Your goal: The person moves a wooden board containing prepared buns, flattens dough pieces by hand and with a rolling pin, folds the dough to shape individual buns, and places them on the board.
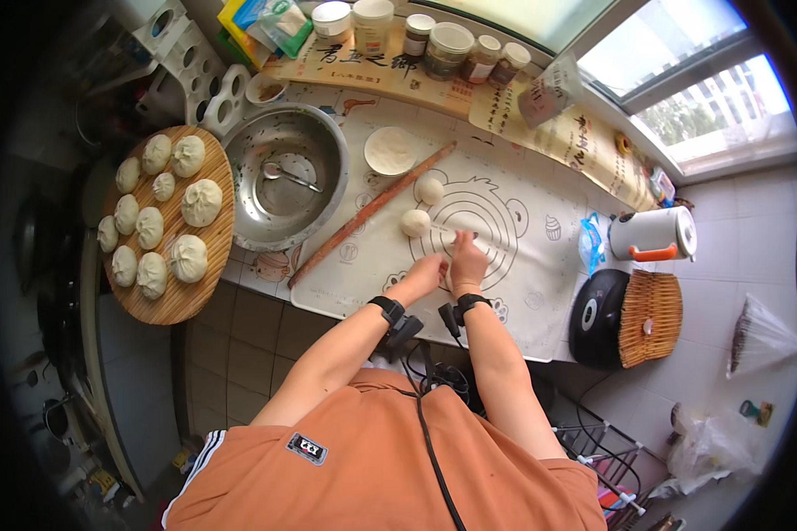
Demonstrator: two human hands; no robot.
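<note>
Over the printed silicone kneading mat (538, 265), my left hand (428, 273) has its fingers curled; whether it holds anything is hidden. Close beside it on the right, my right hand (469, 260) is bent with its fingertips together near the mat's printed rings, and its grip is also unclear. Just beyond the hands lie a ball of dough (416, 224) and another dough ball (431, 191). A wooden rolling pin (372, 209) rests diagonally on the mat to the left of them. Behind it stands a small bowl of flour (390, 151).
A metal basin (285, 232) holding a spoon (292, 176) stands left of the mat. Further left, a round woven tray (173, 312) bears several filled buns (201, 202). Several jars (449, 50) line the back ledge. An electric kettle (654, 233) and a black appliance (598, 318) stand right.
</note>
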